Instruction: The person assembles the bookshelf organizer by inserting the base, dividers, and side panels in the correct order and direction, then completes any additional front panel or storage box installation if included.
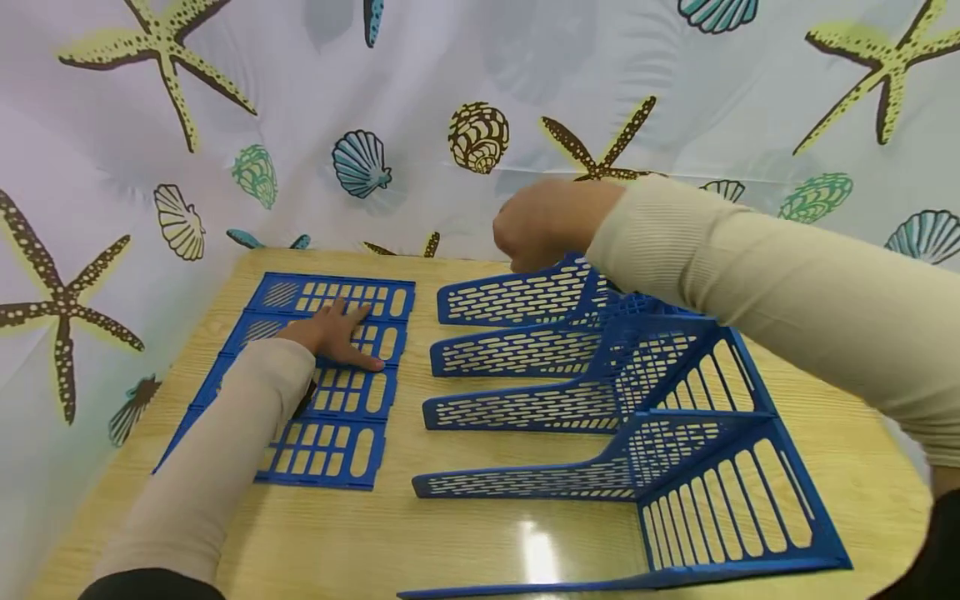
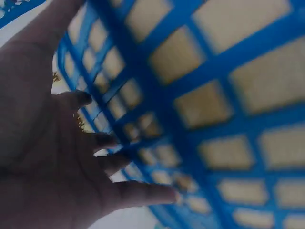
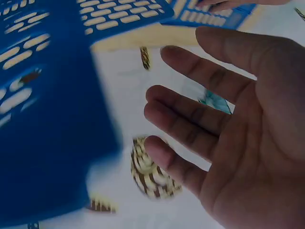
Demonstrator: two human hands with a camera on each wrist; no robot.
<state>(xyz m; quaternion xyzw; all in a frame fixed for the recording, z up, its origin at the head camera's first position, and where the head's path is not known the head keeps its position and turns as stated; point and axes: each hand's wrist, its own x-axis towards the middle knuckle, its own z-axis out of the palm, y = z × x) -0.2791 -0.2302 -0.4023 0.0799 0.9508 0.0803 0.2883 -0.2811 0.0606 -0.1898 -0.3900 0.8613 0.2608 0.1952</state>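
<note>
On the left of the wooden table lies a flat blue lattice panel [image 1: 367, 422] made of several joined sections. My left hand [image 1: 333, 333] rests on it with spread fingers. In the left wrist view, the palm and fingers of that hand [image 2: 57, 157] are beside the blurred blue bars [image 2: 176, 138]. A blue slotted rack [image 1: 611, 354] with several upright dividers stands on the right. Above its far end, my right hand [image 1: 547, 221] is in the air. In the right wrist view, this hand [image 3: 243, 124] holds nothing, its fingers extended near a blue divider [image 3: 76, 114].
The wooden table [image 1: 465, 546] carries both blue pieces, with a strip of bare wood between them. A white curtain [image 1: 420, 67] with starfish and shell prints hangs behind and along the left side. My right sleeve [image 1: 787, 292] crosses over the rack.
</note>
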